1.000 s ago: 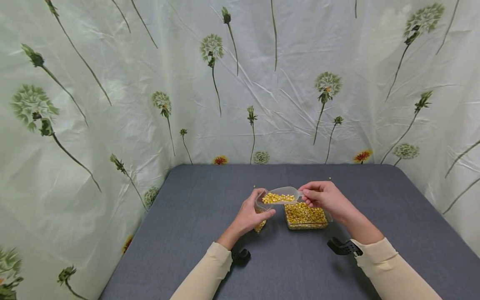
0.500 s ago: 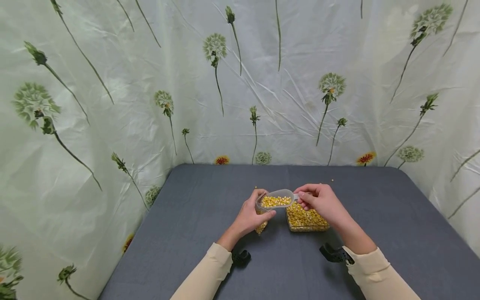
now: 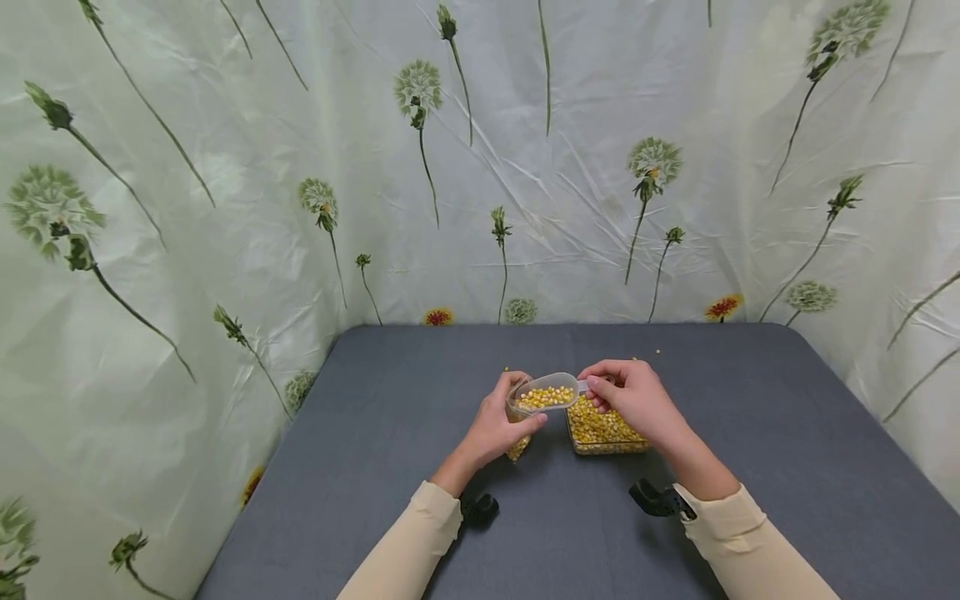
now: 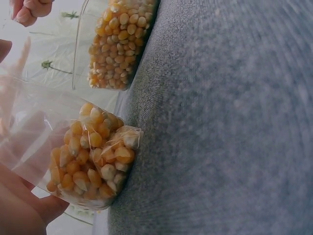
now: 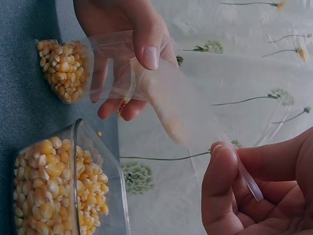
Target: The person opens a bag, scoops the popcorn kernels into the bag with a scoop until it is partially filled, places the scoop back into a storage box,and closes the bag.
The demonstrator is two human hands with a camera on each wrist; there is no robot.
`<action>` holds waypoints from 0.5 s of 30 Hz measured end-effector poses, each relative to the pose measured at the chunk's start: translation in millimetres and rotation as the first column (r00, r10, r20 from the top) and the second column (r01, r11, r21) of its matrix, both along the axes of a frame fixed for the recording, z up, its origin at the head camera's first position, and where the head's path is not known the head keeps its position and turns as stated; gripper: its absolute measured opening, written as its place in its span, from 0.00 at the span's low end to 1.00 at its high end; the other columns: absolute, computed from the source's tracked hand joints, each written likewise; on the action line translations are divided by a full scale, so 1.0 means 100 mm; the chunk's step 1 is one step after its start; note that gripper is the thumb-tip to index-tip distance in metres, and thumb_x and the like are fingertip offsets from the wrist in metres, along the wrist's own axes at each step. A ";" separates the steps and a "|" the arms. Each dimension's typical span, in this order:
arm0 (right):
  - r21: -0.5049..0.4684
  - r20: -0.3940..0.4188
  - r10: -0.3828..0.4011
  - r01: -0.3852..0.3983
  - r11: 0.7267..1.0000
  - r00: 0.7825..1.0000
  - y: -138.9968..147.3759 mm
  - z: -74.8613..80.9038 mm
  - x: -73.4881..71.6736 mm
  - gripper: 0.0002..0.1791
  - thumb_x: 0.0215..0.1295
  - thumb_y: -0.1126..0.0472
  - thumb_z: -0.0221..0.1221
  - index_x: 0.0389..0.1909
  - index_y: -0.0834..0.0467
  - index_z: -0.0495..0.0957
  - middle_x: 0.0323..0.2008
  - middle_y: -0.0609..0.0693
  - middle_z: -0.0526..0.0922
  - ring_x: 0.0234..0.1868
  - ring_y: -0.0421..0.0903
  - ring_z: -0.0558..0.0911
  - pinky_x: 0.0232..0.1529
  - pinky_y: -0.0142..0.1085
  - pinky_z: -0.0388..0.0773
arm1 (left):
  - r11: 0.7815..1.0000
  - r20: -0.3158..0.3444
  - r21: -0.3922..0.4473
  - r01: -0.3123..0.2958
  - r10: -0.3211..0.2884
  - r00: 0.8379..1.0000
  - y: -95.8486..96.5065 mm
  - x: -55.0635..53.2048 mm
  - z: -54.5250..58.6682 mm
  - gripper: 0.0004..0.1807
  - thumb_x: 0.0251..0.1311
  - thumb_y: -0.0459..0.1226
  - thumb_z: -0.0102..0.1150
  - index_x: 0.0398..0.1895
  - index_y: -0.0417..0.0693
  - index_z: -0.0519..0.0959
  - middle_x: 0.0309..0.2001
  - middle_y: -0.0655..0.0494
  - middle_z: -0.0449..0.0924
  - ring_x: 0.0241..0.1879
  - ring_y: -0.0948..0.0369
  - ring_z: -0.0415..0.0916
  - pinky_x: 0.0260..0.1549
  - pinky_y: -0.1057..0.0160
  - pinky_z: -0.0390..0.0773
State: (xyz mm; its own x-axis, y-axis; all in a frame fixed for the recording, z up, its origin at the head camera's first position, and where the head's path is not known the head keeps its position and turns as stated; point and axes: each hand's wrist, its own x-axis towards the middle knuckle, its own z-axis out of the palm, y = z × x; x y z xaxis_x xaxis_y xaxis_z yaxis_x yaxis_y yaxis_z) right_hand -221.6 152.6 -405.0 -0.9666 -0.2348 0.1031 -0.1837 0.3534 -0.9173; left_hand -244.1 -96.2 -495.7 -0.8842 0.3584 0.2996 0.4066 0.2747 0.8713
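My left hand holds a clear plastic bag near its mouth, with the thumb on the near side. Corn kernels fill the bag's lower part, which reaches down to the cloth in the left wrist view. With thumb and fingers my right hand pinches the handle of a translucent scoop. Kernels lie in the scoop, and its front end sits in the bag's opening. Below the right hand stands a clear rectangular container of corn kernels, partly hidden by that hand in the head view.
Dark grey cloth covers the table. A few loose kernels lie on it towards the back. Behind the table hangs a pale curtain printed with flowers. Each wrist wears a black strap mount.
My right hand has moved a little left, bringing the scoop further into the bag's mouth. The left hand keeps its hold on the bag. The head view has shifted slightly.
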 end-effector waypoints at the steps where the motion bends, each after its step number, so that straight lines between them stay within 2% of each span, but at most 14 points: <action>1: 0.011 -0.014 -0.002 0.002 1.000 1.000 -0.01 0.01 0.01 0.09 0.75 0.66 0.56 0.45 0.66 0.83 0.35 0.66 0.82 0.30 0.52 0.80 0.33 0.44 0.82 | 1.000 0.002 0.003 0.000 0.000 1.000 0.00 0.00 0.00 0.31 0.62 0.47 0.70 0.64 0.60 0.65 0.58 0.57 0.74 0.53 0.59 0.75 0.48 0.50 0.78; 9: 0.096 -0.096 -0.059 0.068 0.993 0.994 -0.06 0.06 0.07 0.08 0.74 0.64 0.57 0.43 0.61 0.85 0.29 0.54 0.82 0.29 0.52 0.81 0.30 0.41 0.80 | 0.999 -0.030 -0.039 -0.023 0.021 0.999 -0.01 0.00 0.01 0.30 0.62 0.51 0.69 0.63 0.62 0.66 0.57 0.57 0.75 0.55 0.58 0.75 0.48 0.53 0.78; 15: 0.143 -0.174 -0.068 0.093 0.985 0.982 -0.10 0.07 0.10 0.07 0.74 0.64 0.59 0.41 0.57 0.85 0.27 0.52 0.82 0.27 0.50 0.80 0.25 0.40 0.78 | 0.998 -0.026 -0.053 -0.032 0.030 0.999 -0.02 0.01 0.03 0.31 0.61 0.52 0.69 0.63 0.62 0.65 0.57 0.57 0.75 0.54 0.57 0.75 0.48 0.53 0.78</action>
